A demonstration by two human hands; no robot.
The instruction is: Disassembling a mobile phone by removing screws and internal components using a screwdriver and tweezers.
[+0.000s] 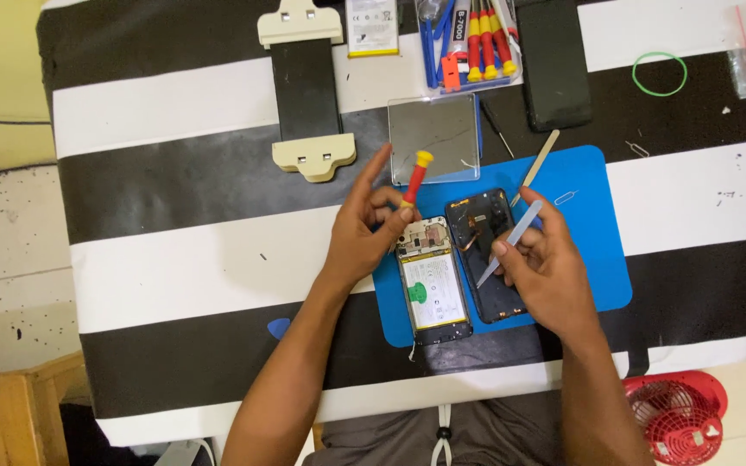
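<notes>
Over smooth blue mat (597,259): left hand (360,237) pinches slim red-yellow screwdriver (414,179); right hand (546,267) grips thin metal tweezers (508,242).

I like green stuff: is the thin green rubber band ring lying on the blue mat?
No, the green rubber band ring lies on the striped tablecloth.

A green rubber band (659,73), a red fan (678,414) and a screwdriver set (470,43) lie apart.

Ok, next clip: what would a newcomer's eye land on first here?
Probably the opened phone on the blue mat at centre, battery showing, its dark back cover beside it. The left hand holds a red-and-yellow screwdriver over the phone's top; the right hand holds a pale pry tool. Bold black-and-white stripes cover the table.
</notes>
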